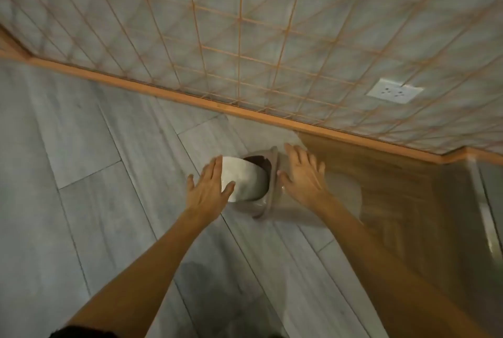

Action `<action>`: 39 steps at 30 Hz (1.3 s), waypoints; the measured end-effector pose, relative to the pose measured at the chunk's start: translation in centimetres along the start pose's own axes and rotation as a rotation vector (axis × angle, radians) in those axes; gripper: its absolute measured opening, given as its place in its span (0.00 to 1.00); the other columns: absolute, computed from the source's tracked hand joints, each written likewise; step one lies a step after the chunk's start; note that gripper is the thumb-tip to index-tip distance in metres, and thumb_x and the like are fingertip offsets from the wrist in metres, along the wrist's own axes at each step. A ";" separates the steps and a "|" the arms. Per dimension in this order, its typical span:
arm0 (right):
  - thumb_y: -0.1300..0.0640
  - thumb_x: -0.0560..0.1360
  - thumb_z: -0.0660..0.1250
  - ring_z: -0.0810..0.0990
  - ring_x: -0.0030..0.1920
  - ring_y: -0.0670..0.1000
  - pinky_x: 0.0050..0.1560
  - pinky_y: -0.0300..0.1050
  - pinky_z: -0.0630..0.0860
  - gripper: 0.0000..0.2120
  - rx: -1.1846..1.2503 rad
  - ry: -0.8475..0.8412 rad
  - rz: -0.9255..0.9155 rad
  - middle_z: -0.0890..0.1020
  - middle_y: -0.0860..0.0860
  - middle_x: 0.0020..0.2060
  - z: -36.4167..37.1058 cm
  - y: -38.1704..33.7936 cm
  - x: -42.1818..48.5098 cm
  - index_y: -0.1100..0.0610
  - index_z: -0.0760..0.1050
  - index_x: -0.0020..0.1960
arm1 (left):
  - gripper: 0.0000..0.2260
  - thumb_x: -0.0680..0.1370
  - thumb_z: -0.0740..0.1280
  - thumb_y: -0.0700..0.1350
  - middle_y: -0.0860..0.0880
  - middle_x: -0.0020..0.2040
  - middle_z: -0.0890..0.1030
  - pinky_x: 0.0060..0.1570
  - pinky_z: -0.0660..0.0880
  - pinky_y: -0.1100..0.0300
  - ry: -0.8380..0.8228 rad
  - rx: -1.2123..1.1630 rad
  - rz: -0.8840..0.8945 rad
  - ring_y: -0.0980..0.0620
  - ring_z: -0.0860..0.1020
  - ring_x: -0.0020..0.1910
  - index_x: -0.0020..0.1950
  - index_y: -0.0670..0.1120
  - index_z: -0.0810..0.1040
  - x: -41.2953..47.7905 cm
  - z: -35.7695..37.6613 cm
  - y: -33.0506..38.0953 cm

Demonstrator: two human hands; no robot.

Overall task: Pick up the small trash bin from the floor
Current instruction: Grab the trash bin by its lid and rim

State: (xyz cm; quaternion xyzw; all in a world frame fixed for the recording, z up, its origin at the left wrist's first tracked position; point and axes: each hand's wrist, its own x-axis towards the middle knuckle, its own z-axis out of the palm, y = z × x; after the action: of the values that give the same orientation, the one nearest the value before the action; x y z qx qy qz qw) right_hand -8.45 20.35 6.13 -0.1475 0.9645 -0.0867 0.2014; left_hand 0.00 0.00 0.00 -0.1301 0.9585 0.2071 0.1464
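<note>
No words, brand names or labels can be read anywhere here.

The small trash bin (268, 182) lies on its side on the floor (89, 147), close to the wall (245, 24). It is grey-brown and partly see-through. Its open top faces left, and its rim is the clearest part of it. A white liner or bag (241, 177) sticks out of the opening toward the left. Inside the mouth, behind the white part, it looks dark.

The left hand (208, 189) is spread wide with its fingers apart. It is over the white liner, and its fingers cover the liner's left edge. I cannot tell if it really touches the liner. The right hand (302, 174) is also open with spread fingers. It sits over the body of the bin, just past the rim. Neither hand is closed around anything. Both bare arms reach forward from the bottom of the view.

The floor is made of long grey planks with thin lines between them. On the right there is a brown wooden patch of floor (394, 188) beside the bin. An orange strip (163, 91) runs along the bottom of the wall. The wall is pale grey with a grid of thin orange lines. A white wall socket (394, 90) sits low on the wall to the right. The picture is a bit blurry.
</note>
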 end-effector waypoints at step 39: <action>0.63 0.66 0.68 0.74 0.64 0.62 0.64 0.53 0.75 0.28 0.674 0.473 0.201 0.76 0.59 0.63 0.1 1.8 6.6 0.65 0.74 0.66 | 0.33 0.72 0.70 0.60 0.44 0.58 0.74 0.36 0.78 0.46 -0.118 -1.318 -0.361 0.44 0.74 0.45 0.70 0.45 0.65 8.5 -0.8 2.2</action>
State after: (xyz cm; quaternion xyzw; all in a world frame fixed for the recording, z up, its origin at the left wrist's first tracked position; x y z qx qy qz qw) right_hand -14.64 19.95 3.23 0.0452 0.9114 -0.4086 0.0187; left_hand -8.72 -0.05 -1.40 -0.3382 0.5862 0.7263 0.1207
